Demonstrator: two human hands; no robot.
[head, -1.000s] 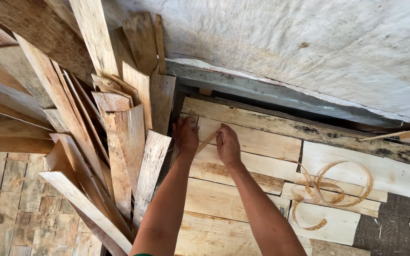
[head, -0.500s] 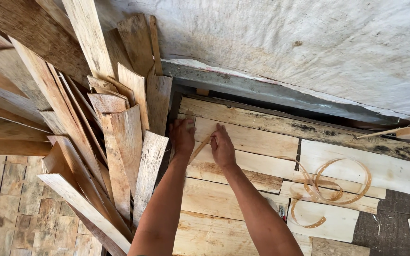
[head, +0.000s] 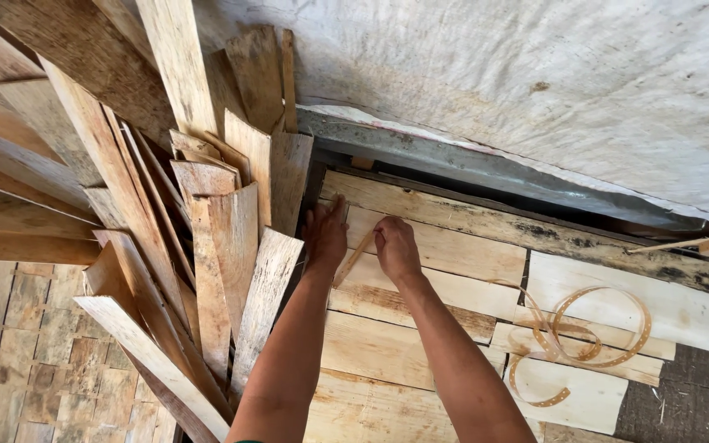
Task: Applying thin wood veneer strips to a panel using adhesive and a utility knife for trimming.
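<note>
Pinching thin wood sliver (head: 353, 258), right hand (head: 395, 248)

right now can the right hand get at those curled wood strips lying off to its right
Probably yes. The right hand pinches a thin sliver on the flat veneer sheets, and the curled strips lie uncovered on the same surface. Nothing stands between them, though the hand would have to drop the sliver first.

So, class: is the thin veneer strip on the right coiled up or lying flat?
Coiled: the veneer strip curls in loose loops on the flat sheets.
</note>
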